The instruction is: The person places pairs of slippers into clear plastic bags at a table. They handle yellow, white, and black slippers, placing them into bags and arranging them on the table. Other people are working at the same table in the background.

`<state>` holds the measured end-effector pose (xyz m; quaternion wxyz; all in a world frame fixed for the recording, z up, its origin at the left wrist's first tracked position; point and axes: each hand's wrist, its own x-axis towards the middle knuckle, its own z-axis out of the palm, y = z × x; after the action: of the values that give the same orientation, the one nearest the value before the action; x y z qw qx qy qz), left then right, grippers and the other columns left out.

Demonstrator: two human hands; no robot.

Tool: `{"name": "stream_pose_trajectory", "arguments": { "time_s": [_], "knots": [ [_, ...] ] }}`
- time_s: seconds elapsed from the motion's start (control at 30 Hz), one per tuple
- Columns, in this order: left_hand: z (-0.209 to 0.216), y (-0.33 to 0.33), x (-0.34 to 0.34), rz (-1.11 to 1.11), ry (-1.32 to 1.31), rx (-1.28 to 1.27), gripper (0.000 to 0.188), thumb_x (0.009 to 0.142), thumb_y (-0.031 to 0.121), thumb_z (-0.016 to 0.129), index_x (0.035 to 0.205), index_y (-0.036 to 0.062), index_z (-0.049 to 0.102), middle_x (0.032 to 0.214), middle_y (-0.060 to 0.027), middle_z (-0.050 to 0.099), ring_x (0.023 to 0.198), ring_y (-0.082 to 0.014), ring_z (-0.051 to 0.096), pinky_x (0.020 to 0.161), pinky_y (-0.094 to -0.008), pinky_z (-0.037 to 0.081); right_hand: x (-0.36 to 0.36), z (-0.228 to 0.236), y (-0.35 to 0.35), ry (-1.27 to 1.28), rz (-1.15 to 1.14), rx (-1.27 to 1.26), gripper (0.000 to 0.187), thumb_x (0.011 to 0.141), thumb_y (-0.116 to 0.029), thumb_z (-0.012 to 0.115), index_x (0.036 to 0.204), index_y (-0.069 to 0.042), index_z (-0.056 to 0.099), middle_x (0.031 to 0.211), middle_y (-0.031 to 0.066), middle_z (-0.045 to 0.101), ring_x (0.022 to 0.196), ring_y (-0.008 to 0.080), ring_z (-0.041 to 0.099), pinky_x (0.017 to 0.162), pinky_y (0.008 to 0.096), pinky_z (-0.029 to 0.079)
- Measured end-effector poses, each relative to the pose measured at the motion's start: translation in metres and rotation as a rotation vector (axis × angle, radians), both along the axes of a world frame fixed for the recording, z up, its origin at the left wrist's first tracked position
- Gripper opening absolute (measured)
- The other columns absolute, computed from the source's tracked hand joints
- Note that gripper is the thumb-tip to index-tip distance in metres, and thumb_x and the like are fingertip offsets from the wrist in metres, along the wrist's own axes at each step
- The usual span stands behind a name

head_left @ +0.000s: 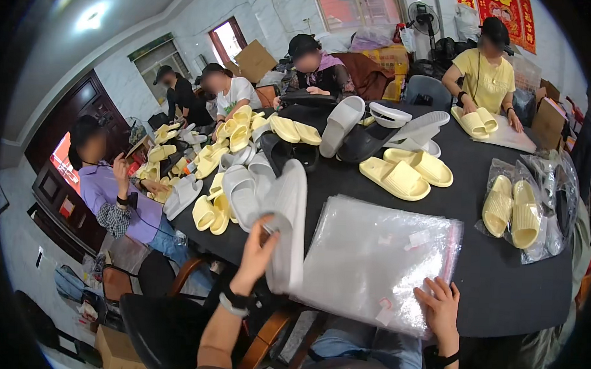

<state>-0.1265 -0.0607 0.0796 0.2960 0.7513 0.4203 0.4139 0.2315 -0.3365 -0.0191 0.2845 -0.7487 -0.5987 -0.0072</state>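
Left hand (257,251) gripping pair of white slippers (286,217) upright at near edge of black counter (500,283), soles together. Right hand (439,310) lying flat, fingers open, pinning stack of clear bags (371,259) beside slippers.

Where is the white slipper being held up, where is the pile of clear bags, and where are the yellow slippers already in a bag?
white slipper (287,223), head view, middle of its sole
pile of clear bags (371,252), head view, centre of the top bag
bagged yellow slippers (524,217), head view, on the right slipper
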Motion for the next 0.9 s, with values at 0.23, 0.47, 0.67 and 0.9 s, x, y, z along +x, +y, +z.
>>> {"name": "stream_pose_trajectory", "arguments": {
  "time_s": [0.23, 0.47, 0.67, 0.9],
  "knots": [
    [-0.011, 0.177, -0.039, 0.269, 0.504, 0.558, 0.044, 0.086, 0.008, 0.065, 0.128, 0.002, 0.053, 0.096, -0.0199, 0.061, 0.089, -0.0393, 0.057, 0.078, -0.0487, 0.045, 0.0, 0.001, 0.001, 0.014, -0.007, 0.008, 0.039, 0.085, -0.004, 0.059, 0.108, -0.032, 0.075, 0.128, 0.0021, 0.064, 0.126, 0.0272, 0.053, 0.11, 0.053, 0.03],
    [-0.061, 0.243, -0.028, 0.325, 0.528, 0.38, 0.055, 0.08, 0.0, 0.062, 0.134, 0.0097, 0.058, 0.145, -0.0316, 0.04, 0.133, -0.0488, 0.039, 0.113, -0.0469, 0.033, 0.004, 0.003, 0.003, 0.048, 0.015, 0.01, 0.037, 0.085, -0.009, 0.064, 0.109, -0.034, 0.075, 0.128, 0.0002, 0.065, 0.126, 0.0264, 0.054, 0.11, 0.0502, 0.032],
    [-0.074, 0.152, 0.01, 0.152, 0.374, 0.385, 0.049, 0.088, 0.008, 0.065, 0.136, 0.0043, 0.055, 0.148, -0.0272, 0.039, 0.137, -0.0406, 0.039, 0.114, -0.0447, 0.032, 0.008, 0.002, 0.001, 0.048, 0.042, -0.019, 0.04, 0.084, -0.005, 0.062, 0.111, -0.032, 0.075, 0.132, 0.0023, 0.063, 0.127, 0.0279, 0.054, 0.11, 0.0511, 0.032],
    [-0.105, 0.028, 0.04, -0.35, -0.095, -0.608, 0.07, 0.105, 0.03, 0.045, 0.153, -0.0079, 0.01, 0.162, -0.0227, 0.012, 0.151, -0.0292, 0.014, 0.121, -0.0372, 0.014, 0.023, -0.022, -0.007, 0.595, -0.074, 0.277, 0.057, 0.09, -0.004, 0.058, 0.146, -0.008, 0.045, 0.155, 0.0184, 0.035, 0.142, 0.0304, 0.035, 0.117, 0.0445, 0.024]
  ]
}}
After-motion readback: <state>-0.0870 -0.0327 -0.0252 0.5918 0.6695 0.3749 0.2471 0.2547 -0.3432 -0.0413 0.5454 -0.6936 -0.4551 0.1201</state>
